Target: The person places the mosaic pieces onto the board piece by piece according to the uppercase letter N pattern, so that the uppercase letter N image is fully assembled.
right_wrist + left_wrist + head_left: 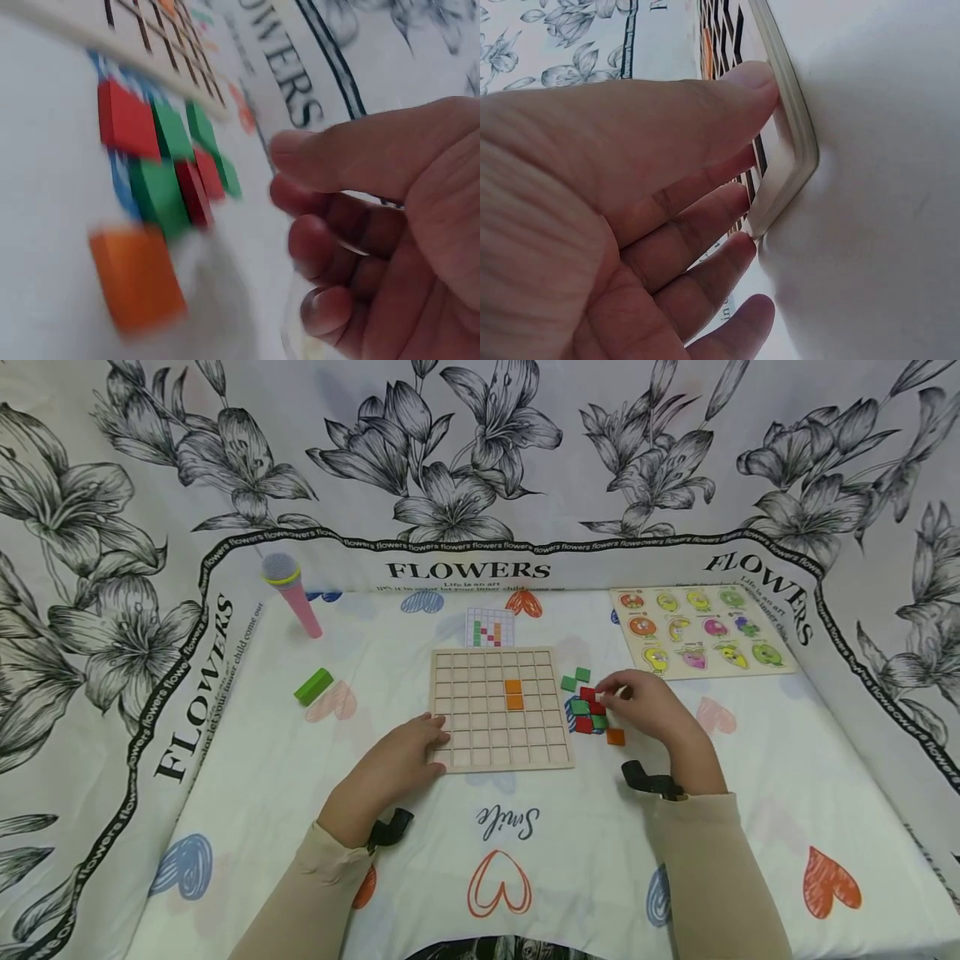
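Observation:
My left hand (401, 760) rests at the near left corner of a wooden grid board (472, 727). In the left wrist view its thumb and fingertips lie on the board's rim (795, 120). Two orange tiles (513, 695) sit in cells right of the board's middle. My right hand (645, 703) is over a small pile of red and green tiles beside the board. Its thumb and fingers are loosely bent, and the right wrist view shows nothing between them. A red tile (127, 120), a green tile (161, 199) and an orange tile (139, 281) lie below.
A small pattern card (490, 627) lies behind the board. To the back right is a fruit picture board (712, 631). On the left are a pink toy microphone (302, 606) and a green block (313, 687). A flowered cloth (480, 460) rises behind the table.

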Motion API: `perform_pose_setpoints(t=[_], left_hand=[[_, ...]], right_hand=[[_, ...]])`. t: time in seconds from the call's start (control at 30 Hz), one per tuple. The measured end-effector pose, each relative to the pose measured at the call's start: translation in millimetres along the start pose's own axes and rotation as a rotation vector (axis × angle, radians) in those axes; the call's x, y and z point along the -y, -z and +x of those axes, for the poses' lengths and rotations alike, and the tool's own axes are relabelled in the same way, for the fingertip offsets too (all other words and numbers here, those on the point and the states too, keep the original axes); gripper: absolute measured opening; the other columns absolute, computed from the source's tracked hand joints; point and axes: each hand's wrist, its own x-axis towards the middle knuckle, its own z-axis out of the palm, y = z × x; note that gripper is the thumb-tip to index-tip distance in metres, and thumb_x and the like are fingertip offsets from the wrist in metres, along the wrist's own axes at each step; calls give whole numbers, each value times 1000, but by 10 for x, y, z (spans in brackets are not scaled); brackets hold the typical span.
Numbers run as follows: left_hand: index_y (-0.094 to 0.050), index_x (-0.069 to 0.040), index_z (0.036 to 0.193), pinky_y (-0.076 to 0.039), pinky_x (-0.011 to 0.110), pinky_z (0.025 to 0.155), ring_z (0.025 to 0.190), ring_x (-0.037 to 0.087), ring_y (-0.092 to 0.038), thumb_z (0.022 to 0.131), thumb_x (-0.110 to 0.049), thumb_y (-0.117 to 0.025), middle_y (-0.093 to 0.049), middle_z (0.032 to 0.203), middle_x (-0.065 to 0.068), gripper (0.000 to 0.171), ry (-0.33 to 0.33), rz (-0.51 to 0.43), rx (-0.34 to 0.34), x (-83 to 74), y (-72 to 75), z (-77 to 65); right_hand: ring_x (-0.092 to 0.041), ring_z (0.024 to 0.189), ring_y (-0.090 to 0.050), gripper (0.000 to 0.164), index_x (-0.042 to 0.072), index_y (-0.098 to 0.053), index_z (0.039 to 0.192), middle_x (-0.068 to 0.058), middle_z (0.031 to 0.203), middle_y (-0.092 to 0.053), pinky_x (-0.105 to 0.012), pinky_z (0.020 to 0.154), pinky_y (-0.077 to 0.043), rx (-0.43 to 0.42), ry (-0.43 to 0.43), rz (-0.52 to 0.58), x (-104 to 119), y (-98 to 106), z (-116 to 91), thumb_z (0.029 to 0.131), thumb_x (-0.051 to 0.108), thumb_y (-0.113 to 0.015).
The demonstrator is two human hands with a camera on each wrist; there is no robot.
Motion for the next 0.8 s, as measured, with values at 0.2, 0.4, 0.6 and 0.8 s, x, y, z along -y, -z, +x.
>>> perform_pose_setpoints(t=[0.2, 0.4, 0.6, 0.8], left_hand=[[-69, -2, 144, -35, 56, 132, 164, 33, -36, 96, -9, -82, -49, 170, 12, 50, 0, 0, 0, 1, -8, -2], [-69, -2, 144, -35, 56, 132, 164, 33, -36, 96, -8, -81, -48, 171, 11, 50, 4, -6, 1, 0, -9, -3], [-69, -2, 144, -34, 56, 132, 165, 33, -35, 96, -8, -81, -47, 171, 11, 50, 11, -12, 2, 14, -21, 2], [-70, -1, 142, -36, 55, 132, 164, 34, -36, 96, -8, -82, -48, 171, 13, 48, -18, 1, -6, 13, -11, -3]], right_hand=[[-30, 108, -57, 27, 14, -76, 127, -11, 115, -68, -34, 85, -52, 105, -94, -17, -283, 16, -251, 103, 28, -76], [-31, 110, -55, 31, 14, -77, 127, -12, 120, -66, -35, 89, -52, 92, -49, -6, -359, -49, -328, 98, 27, -81], [-31, 108, -54, 26, 14, -76, 123, -13, 117, -64, -36, 88, -52, 84, -27, -21, -348, -83, -337, 98, 21, -80], [-32, 107, -56, 25, 12, -70, 122, -14, 114, -65, -37, 87, -53, 8, -105, -28, -321, -84, -332, 100, 21, -77]])
